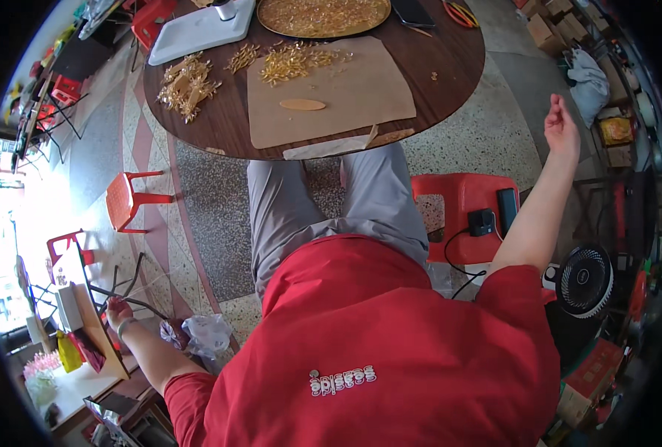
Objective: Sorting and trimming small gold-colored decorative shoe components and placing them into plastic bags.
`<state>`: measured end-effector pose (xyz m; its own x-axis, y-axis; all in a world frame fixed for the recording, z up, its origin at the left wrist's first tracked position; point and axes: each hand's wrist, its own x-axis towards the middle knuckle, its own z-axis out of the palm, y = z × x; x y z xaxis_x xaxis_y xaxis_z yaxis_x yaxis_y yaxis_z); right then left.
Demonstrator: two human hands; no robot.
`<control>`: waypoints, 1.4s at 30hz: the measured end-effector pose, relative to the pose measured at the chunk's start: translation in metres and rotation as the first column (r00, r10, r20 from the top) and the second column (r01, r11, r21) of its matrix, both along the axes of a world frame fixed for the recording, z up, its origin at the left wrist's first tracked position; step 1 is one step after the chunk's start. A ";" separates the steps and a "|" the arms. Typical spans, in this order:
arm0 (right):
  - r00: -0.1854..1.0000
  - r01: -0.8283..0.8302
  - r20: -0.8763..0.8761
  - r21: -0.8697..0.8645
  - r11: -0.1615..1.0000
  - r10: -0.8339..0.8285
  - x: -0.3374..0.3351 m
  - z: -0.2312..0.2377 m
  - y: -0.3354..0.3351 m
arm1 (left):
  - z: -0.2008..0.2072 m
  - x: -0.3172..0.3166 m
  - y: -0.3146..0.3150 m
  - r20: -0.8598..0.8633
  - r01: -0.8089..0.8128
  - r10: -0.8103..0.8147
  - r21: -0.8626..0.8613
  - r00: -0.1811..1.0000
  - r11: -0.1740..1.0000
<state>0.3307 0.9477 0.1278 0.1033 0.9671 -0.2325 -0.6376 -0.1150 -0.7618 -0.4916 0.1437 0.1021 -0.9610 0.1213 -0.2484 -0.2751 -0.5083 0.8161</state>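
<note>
Red shirt (391, 357) fills foreground. Left hand (116, 313) w/ bracelet reaches down-left to thin dark rods (126, 277) by low shelf (92, 328); grip can't tell. Right hand (561, 127) raised, loosely curled, empty. Round table (458, 52) ahead w/ golden strips (294, 61).

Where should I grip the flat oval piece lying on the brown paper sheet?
Take the oval piece by its two long edges, across the narrow width, coming straight down from above. It lies flat and alone on the brown paper sheet, long axis running left to right, so nothing crowds its sides. Neither the left hand nor the right hand is near it.
</note>
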 end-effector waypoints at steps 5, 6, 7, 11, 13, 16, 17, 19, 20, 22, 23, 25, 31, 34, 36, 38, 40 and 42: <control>0.980 0.069 0.182 0.047 0.996 -0.077 0.244 0.106 0.017 | -0.155 0.220 0.035 0.234 0.008 -0.013 0.020 0.972 1.000; 0.991 -0.135 0.031 0.133 0.982 0.132 0.259 0.079 0.031 | -0.132 0.211 0.029 0.206 0.009 -0.016 0.035 0.978 0.999; 0.935 -0.310 -0.091 0.264 0.913 0.344 0.263 0.050 0.044 | -0.122 0.196 0.026 0.176 0.005 -0.011 0.034 0.984 0.999; 0.960 -0.232 -0.115 0.197 0.953 0.257 0.217 0.041 0.039 | -0.104 0.164 0.037 0.113 -0.046 0.043 0.017 0.993 0.999; 0.994 -0.099 -0.032 0.102 0.990 0.103 0.203 0.057 0.025 | -0.119 0.165 0.047 0.193 -0.043 0.039 0.016 0.980 0.999; 0.989 -0.055 0.139 0.067 0.996 0.045 0.193 0.069 0.013 | -0.132 0.166 0.050 0.225 0.001 -0.001 0.001 0.974 1.000; 0.989 -0.055 0.141 0.061 0.997 0.046 0.192 0.066 0.011 | -0.132 0.165 0.047 0.212 0.042 -0.039 -0.012 0.977 0.999; 0.931 -0.108 0.349 -0.027 0.994 0.110 0.192 0.058 0.009 | -0.135 0.162 0.043 0.203 0.085 -0.077 -0.030 0.976 0.996; 0.884 -0.129 0.444 -0.072 0.989 0.148 0.191 0.052 0.010 | -0.136 0.160 0.042 0.205 0.088 -0.080 -0.029 0.975 0.996; 0.834 -0.162 0.513 -0.121 0.979 0.202 0.198 0.032 0.012 | -0.140 0.157 0.042 0.209 0.096 -0.088 -0.027 0.974 0.995; 0.777 -0.190 0.576 -0.169 0.967 0.254 0.202 0.019 0.013 | -0.140 0.156 0.041 0.209 0.099 -0.092 -0.026 0.974 0.995; 0.711 -0.217 0.631 -0.221 0.951 0.309 0.207 -0.006 0.015 | -0.143 0.154 0.039 0.213 0.104 -0.097 -0.024 0.972 0.994; 0.664 -0.178 0.639 -0.370 0.912 0.388 0.208 -0.042 0.018 | -0.149 0.164 0.056 0.259 0.019 -0.010 -0.031 0.966 0.999; 0.626 -0.221 0.648 -0.385 0.896 0.433 0.207 -0.050 0.018 | -0.140 0.170 0.056 0.166 0.116 -0.118 0.021 0.979 0.993; 0.591 -0.291 0.660 -0.362 0.886 0.464 0.196 -0.047 0.016 | -0.141 0.180 0.053 0.205 0.049 -0.050 0.008 0.978 0.999; 0.585 -0.274 0.674 -0.359 0.892 0.451 0.188 -0.033 0.005 | -0.138 0.188 0.067 0.285 -0.044 0.053 -0.038 0.957 0.998; 0.575 -0.251 0.686 -0.370 0.894 0.446 0.182 -0.025 -0.003 | -0.133 0.197 0.076 0.264 -0.043 0.047 -0.023 0.963 0.999; 0.596 -0.233 0.688 -0.345 0.909 0.414 0.189 -0.035 0.002 | -0.131 0.204 0.079 0.221 -0.044 0.041 0.009 0.974 0.999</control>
<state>0.5193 0.9501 0.0932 0.0150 0.9115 -0.4111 0.2321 -0.4031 -0.8852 -0.2880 0.2223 -0.0286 -0.8869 0.0867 -0.4537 -0.4258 -0.5341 0.7303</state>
